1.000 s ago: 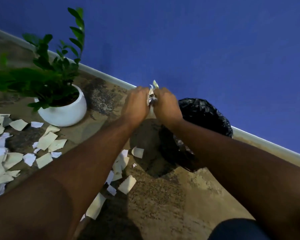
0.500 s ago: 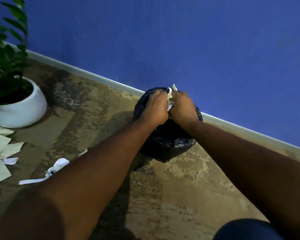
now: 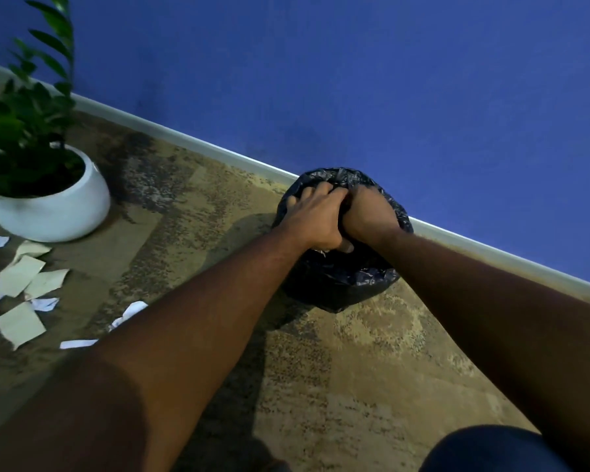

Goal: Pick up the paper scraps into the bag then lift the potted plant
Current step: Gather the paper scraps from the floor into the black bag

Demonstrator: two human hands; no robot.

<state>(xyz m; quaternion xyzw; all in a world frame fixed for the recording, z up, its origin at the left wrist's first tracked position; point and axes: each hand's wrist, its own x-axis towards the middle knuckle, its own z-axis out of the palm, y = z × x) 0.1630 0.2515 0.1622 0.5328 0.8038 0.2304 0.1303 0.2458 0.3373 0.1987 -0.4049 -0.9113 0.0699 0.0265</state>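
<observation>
A black plastic bag (image 3: pixel 338 287) stands open on the carpet against the baseboard. My left hand (image 3: pixel 315 216) and my right hand (image 3: pixel 368 216) are pressed together and pushed down into its mouth, fingers curled around a wad of paper scraps that is almost wholly hidden; only a white sliver shows beneath my left hand. Several loose paper scraps (image 3: pixel 21 277) lie on the carpet at the far left. The potted plant (image 3: pixel 58 212), green leaves in a round white pot, stands behind them near the wall.
A blue wall (image 3: pixel 389 80) with a pale baseboard (image 3: pixel 184 137) runs diagonally behind the bag and the pot. Mottled brown carpet (image 3: pixel 355 369) covers the floor. My knee in dark blue cloth (image 3: pixel 491 451) shows at the bottom right.
My joined hands carried the wad of scraps rightward over the bag and have now dropped into its mouth, hiding the paper that stuck up between them. The view shifted right, then slightly back.
</observation>
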